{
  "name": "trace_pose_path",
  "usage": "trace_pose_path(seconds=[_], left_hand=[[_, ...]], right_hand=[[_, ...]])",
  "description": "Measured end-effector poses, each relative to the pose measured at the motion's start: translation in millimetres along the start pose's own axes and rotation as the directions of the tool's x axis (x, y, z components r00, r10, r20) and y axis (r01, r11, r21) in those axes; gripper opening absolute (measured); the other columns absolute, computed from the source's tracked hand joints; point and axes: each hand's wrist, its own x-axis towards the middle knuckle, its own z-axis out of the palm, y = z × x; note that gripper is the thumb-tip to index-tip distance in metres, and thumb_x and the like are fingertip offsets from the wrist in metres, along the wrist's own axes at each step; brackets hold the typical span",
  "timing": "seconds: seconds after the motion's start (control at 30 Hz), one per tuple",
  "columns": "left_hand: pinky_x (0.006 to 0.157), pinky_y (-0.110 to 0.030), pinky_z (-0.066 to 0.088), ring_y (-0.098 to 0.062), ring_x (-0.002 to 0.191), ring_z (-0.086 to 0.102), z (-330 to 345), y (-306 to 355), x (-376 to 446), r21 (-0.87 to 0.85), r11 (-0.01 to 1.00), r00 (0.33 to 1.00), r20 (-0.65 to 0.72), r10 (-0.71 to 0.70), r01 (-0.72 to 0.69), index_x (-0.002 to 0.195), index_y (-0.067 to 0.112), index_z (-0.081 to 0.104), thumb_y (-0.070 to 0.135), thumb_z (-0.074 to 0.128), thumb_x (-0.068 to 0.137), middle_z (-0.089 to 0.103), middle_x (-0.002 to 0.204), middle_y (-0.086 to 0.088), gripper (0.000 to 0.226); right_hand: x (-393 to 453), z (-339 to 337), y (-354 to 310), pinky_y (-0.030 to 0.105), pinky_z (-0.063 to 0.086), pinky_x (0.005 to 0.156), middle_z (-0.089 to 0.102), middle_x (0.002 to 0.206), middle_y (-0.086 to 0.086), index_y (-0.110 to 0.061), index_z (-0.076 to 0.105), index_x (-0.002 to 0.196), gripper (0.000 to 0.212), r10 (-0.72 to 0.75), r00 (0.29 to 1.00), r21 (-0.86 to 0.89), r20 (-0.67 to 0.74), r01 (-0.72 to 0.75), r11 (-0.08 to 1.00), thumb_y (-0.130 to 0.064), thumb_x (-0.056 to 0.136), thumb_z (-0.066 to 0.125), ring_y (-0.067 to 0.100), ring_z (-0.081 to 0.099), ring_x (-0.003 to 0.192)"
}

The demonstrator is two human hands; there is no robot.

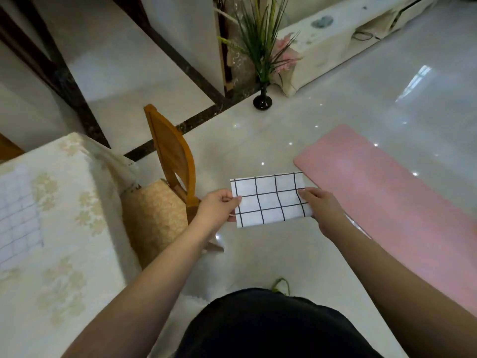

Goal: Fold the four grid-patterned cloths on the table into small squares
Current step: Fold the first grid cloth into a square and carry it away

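A white cloth with a black grid [269, 198], folded into a flat rectangle, is held in the air above the glossy pale tiled floor [335, 104], well off the counter's right edge. The left hand [219, 206] pinches its left end and the right hand [321, 206] its right end, fingers curled on the fabric. Another grid-patterned cloth [18, 215] lies flat near the left edge of the counter with the cream floral cover [72, 228].

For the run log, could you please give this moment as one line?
left hand: pinches grid cloth | right hand: pinches opposite edge | cloth: folded rectangle, held off table
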Motion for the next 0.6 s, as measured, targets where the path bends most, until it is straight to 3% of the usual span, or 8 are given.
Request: trace_pose_path(seconds=[0.1,0.2,0.33,0.43,0.53,0.6], left_hand=[[0.050,-0.017,0.050,-0.017,0.065,0.056,14,27,24,-0.042,0.999,1.000,-0.027,0.004,-0.005,0.076,0.009,0.056,0.017,0.065,0.092,0.058,0.074,-0.014,0.020],[0.046,-0.014,0.046,-0.012,0.055,0.050,18,44,44,-0.084,0.996,0.997,-0.066,-0.027,0.021,0.069,0.013,0.054,0.014,0.066,0.092,0.053,0.062,-0.004,0.025],[0.045,-0.014,0.045,-0.006,0.049,0.052,14,60,76,-0.142,0.989,0.993,-0.106,-0.051,0.036,0.072,0.013,0.056,0.015,0.066,0.091,0.055,0.057,0.002,0.022],[0.046,-0.016,0.047,-0.011,0.056,0.054,3,69,105,-0.191,0.981,0.989,-0.137,-0.063,0.036,0.084,0.009,0.058,0.016,0.066,0.091,0.060,0.066,-0.002,0.013],[0.043,-0.015,0.045,-0.009,0.054,0.053,-11,82,139,-0.200,0.979,0.979,-0.194,-0.063,0.024,0.084,0.009,0.059,0.017,0.064,0.093,0.061,0.064,0.000,0.014],[0.046,-0.016,0.047,-0.012,0.060,0.057,-24,92,164,-0.205,0.978,0.976,-0.206,-0.069,0.026,0.087,0.007,0.062,0.019,0.062,0.095,0.065,0.074,-0.006,0.014]], right_hand=[[36,-19,-26,0.059,0.050,0.091,0.073,0.093,0.011,-0.017,0.075,0.087,0.032,-0.033,0.997,-0.011,0.073,0.034,0.999,-0.043,0.068,0.069,0.034,0.067,0.088],[62,-23,-47,0.058,0.051,0.090,0.074,0.093,0.011,-0.017,0.075,0.085,0.021,-0.058,0.993,-0.036,0.106,0.062,0.997,-0.034,0.077,0.067,0.034,0.068,0.090],[102,-15,-69,0.056,0.050,0.093,0.074,0.095,0.012,-0.011,0.074,0.089,0.023,-0.082,0.985,-0.038,0.151,0.088,0.995,-0.031,0.081,0.066,0.032,0.068,0.096],[135,1,-87,0.052,0.050,0.093,0.074,0.094,0.011,-0.010,0.074,0.089,0.023,-0.089,0.978,-0.068,0.191,0.103,0.992,-0.031,0.082,0.066,0.023,0.066,0.087],[170,21,-108,0.045,0.051,0.088,0.073,0.093,0.011,-0.014,0.074,0.089,0.021,-0.095,0.967,-0.093,0.237,0.120,0.988,-0.032,0.084,0.065,0.020,0.063,0.084],[196,37,-123,0.045,0.052,0.085,0.072,0.093,0.016,-0.016,0.074,0.088,0.018,-0.089,0.966,-0.099,0.243,0.116,0.988,-0.032,0.084,0.066,0.021,0.063,0.082]])
